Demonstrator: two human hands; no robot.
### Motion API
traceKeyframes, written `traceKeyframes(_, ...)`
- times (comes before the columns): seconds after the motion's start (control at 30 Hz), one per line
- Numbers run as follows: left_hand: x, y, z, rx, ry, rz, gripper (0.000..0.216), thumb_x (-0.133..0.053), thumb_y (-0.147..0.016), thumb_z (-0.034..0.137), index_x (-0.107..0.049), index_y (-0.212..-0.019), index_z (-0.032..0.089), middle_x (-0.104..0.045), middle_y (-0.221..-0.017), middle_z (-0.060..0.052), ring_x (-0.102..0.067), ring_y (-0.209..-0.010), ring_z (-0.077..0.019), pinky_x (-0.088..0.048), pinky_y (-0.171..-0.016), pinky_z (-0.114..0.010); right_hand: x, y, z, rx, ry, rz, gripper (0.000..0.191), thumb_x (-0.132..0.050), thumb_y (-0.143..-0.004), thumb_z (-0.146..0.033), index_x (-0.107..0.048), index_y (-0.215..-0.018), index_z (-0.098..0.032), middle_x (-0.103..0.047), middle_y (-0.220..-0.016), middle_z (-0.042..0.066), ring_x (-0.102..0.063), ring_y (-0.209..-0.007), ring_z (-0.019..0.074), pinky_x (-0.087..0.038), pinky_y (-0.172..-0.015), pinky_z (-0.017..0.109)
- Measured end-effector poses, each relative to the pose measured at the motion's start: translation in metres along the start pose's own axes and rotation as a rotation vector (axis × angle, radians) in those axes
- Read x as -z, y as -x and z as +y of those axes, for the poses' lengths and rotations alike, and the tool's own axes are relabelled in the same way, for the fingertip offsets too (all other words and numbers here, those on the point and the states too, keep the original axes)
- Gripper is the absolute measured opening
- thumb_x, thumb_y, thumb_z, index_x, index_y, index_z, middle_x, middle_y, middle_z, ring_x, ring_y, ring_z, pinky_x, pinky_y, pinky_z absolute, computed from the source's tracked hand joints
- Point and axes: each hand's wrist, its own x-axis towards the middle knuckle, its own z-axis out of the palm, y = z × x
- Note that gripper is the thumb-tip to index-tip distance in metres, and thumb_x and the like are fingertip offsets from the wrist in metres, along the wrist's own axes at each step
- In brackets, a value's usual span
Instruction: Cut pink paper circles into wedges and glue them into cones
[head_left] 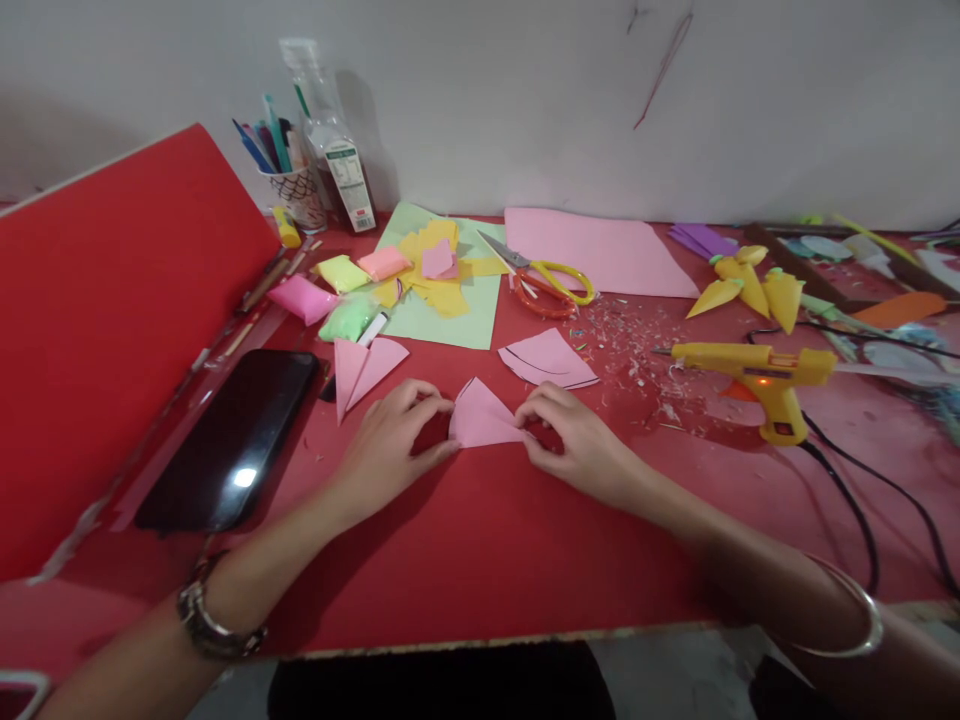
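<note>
A small piece of pink paper (484,418), cut with a curved edge, lies between my hands on the red table. My left hand (397,435) pinches its left corner between thumb and fingers. At the opposite corner, my right hand (566,440) pinches the edge in the same way. Just beyond my right hand lies another pink paper piece (551,358) with dark curved lines drawn on it. A folded pink paper piece (367,370) rests beyond my left hand.
A yellow glue gun (765,375) with a lit orange light and a black cable lies right, near paper scraps. Scissors (551,285) lie at the back. A phone (232,440) and a raised red board (127,330) are left. Behind stand a pen cup (300,195) and glass bottle (337,150).
</note>
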Motion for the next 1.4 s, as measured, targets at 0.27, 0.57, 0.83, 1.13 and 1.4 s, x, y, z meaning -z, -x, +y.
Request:
traceKeyframes(0.27,0.002,0.001,0.006,-0.182,0.073,-0.016,0.009,-0.053,-0.075,0.019,-0.061,-0.074,0.022,-0.059,-0.087,-0.002,-0.055,-0.087,-0.0180,-0.043,-0.075,-0.033,0.009,-0.001,0.002,0.067,-0.050,-0.070,0.012,-0.051,-0.077,-0.010,-0.053,-0.068,-0.017,-0.054,-0.079,0.003,-0.053,-0.072,0.0119,-0.043,-0.066,0.023)
traceKeyframes(0.57,0.006,0.004,0.008,-0.152,0.137,-0.050,0.013,-0.057,-0.076,0.027,-0.063,-0.066,0.021,-0.061,-0.086,-0.002,-0.056,-0.082,-0.0170,-0.044,-0.075,-0.033,0.015,0.002,0.004,0.055,-0.046,-0.131,0.012,-0.054,-0.080,-0.015,-0.055,-0.068,-0.016,-0.052,-0.081,0.002,-0.053,-0.072,0.0111,-0.042,-0.067,0.022)
traceKeyframes(0.83,0.001,0.012,0.010,-0.056,0.115,-0.002,0.014,-0.060,-0.075,0.034,-0.063,-0.071,0.020,-0.060,-0.084,-0.002,-0.055,-0.081,-0.0178,-0.043,-0.072,-0.032,0.014,0.002,-0.004,0.086,0.111,-0.156,0.020,-0.045,-0.086,-0.019,-0.055,-0.070,-0.015,-0.050,-0.078,0.004,-0.049,-0.072,0.0138,-0.040,-0.067,0.026)
traceKeyframes(1.13,-0.004,0.010,0.015,0.023,0.132,0.075,0.025,-0.058,-0.078,0.031,-0.054,-0.058,0.017,-0.057,-0.071,0.000,-0.052,-0.071,-0.0145,-0.038,-0.066,-0.030,0.005,-0.001,-0.005,0.060,0.218,-0.150,0.018,-0.042,-0.086,-0.017,-0.049,-0.070,-0.015,-0.048,-0.078,0.004,-0.043,-0.072,0.0148,-0.034,-0.066,0.027)
traceKeyframes(1.4,-0.004,0.007,0.016,0.039,0.067,0.073,0.024,-0.056,-0.078,0.027,-0.053,-0.057,0.016,-0.054,-0.069,0.001,-0.050,-0.066,-0.0132,-0.035,-0.063,-0.027,0.000,-0.004,-0.007,-0.002,0.191,-0.142,0.016,-0.042,-0.080,-0.012,-0.043,-0.065,-0.017,-0.046,-0.075,0.003,-0.040,-0.071,0.0146,-0.032,-0.064,0.028)
